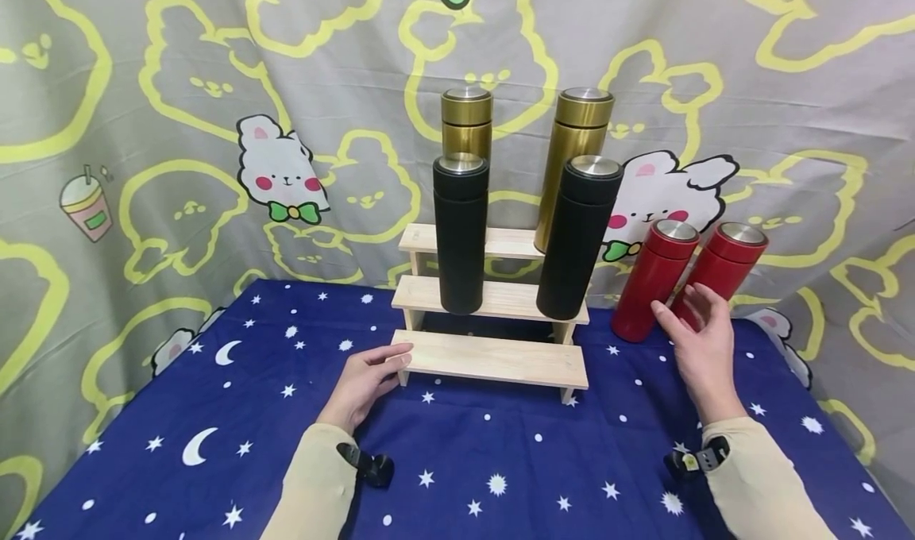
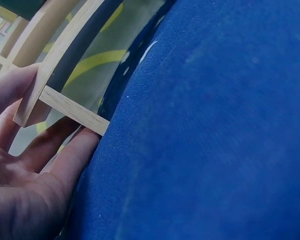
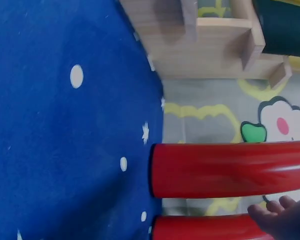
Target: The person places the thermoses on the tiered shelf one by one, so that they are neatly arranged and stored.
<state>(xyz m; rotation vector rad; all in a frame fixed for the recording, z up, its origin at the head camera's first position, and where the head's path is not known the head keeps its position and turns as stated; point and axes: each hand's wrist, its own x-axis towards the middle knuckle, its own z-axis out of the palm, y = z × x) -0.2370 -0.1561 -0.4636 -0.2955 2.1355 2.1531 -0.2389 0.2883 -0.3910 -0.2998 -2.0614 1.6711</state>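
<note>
A three-step wooden stand (image 1: 493, 357) carries two black bottles (image 1: 461, 238) (image 1: 581, 242) on its middle step and two gold bottles (image 1: 468, 131) (image 1: 572, 143) on the top one; the lowest step is bare. My left hand (image 1: 360, 381) grips that step's left end; in the left wrist view, the thumb lies on the board (image 2: 32, 100) and fingers reach behind its leg (image 2: 72, 110). Right of the stand, two red bottles (image 1: 652, 286) (image 1: 725, 266) stand upright side by side. My right hand (image 1: 704, 353), fingers bent loosely, is at the right red bottle; contact is unclear.
A dark blue cloth (image 1: 286, 445) with white stars and moons covers the table. Behind it hangs a grey curtain (image 1: 357, 71) with yellow outlines and cartoon animals. The red bottles stand close beside the stand's right side.
</note>
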